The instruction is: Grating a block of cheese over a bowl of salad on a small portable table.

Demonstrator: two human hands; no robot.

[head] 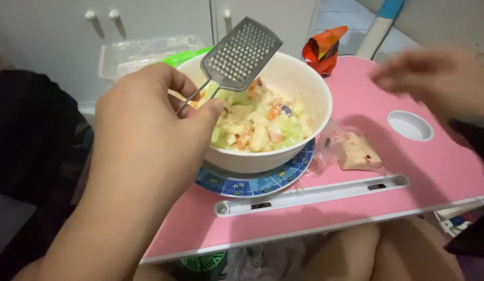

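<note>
Perforated metal grater (pixel 242 52) over white bowl (pixel 294 83)

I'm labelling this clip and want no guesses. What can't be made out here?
Head view only:
- Right hand: motion-blurred, so its fingers and whether it holds anything cannot be told.
- Grater handle: mostly hidden inside the left hand.
- Blue patterned plate: mostly covered by the white bowl.
- Clear wrapper: contents unclear.
- Red packet: partly behind the bowl.

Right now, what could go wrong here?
1. The left hand pinches the grater by its thin wire handle above the bowl; it may slip into the salad.
2. The bowl and plate sit near the pink table edge.
3. The right hand is blurred, mid-motion.
</note>
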